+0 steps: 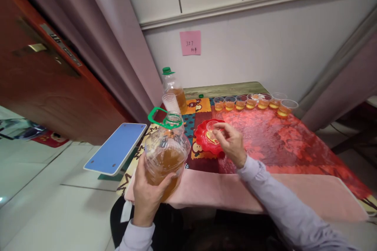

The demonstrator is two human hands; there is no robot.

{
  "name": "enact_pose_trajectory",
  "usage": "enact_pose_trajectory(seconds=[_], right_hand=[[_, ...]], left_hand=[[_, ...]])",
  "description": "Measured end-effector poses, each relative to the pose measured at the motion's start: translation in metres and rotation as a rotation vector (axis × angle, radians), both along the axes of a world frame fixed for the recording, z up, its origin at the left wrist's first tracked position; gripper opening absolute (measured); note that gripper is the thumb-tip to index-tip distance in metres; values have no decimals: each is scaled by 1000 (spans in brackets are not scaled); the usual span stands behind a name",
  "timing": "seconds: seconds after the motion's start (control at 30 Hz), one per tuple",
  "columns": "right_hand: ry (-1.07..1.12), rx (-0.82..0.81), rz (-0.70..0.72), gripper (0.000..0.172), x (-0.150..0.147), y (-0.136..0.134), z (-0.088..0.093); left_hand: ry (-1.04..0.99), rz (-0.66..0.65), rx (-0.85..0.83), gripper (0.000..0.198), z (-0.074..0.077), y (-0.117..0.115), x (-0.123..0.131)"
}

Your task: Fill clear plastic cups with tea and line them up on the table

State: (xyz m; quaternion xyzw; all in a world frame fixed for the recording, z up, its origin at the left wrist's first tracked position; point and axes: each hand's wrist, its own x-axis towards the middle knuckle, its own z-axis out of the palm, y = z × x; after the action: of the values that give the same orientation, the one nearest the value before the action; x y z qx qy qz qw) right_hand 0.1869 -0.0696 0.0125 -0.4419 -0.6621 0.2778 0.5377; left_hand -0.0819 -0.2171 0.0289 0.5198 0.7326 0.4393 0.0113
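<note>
My left hand [149, 192] is wrapped round the lower body of a large clear bottle [166, 155] of amber liquid, uncapped, with a green handle at its neck. Over the red scalloped dish [203, 135], the fingers of my right hand [231, 141] pinch the rim of what looks like a small clear cup [212, 126]. How much that cup holds is hard to make out. Behind the first bottle stands another bottle [179, 96] with a green cap, and a stack of clear cups [171, 104] is between them.
Several cups of amber liquid [240, 103] line the table's back right. A small green cap [201, 96] lies at the back edge. A pink cloth [218, 190] covers the front edge. Left of the table is a blue board [116, 149].
</note>
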Motion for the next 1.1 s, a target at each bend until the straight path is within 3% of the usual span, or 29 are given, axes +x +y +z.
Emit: enact_pose_trajectory(seconds=[0.1,0.17,0.27,0.6,0.83,1.1], right_hand=[[211,-204,337,43,-42,-32,-15],[244,-262,578,60,-66,-50,-27],[294,-297,727,76,-82,-65,-41],[432,-474,788,59,-78,-67,-69],[507,-541,898,61,-85,-74,-65],[475,-583,885,60,-87,-73,-71]], left_hand=[[-17,-30,-32,111,3,4,2],[-30,-80,-48,110,5,7,3],[-17,-117,-52,108,9,9,6],[138,-162,-168,105,33,21,9],[203,-217,-295,103,49,27,0],[322,-231,-324,98,52,38,-3]])
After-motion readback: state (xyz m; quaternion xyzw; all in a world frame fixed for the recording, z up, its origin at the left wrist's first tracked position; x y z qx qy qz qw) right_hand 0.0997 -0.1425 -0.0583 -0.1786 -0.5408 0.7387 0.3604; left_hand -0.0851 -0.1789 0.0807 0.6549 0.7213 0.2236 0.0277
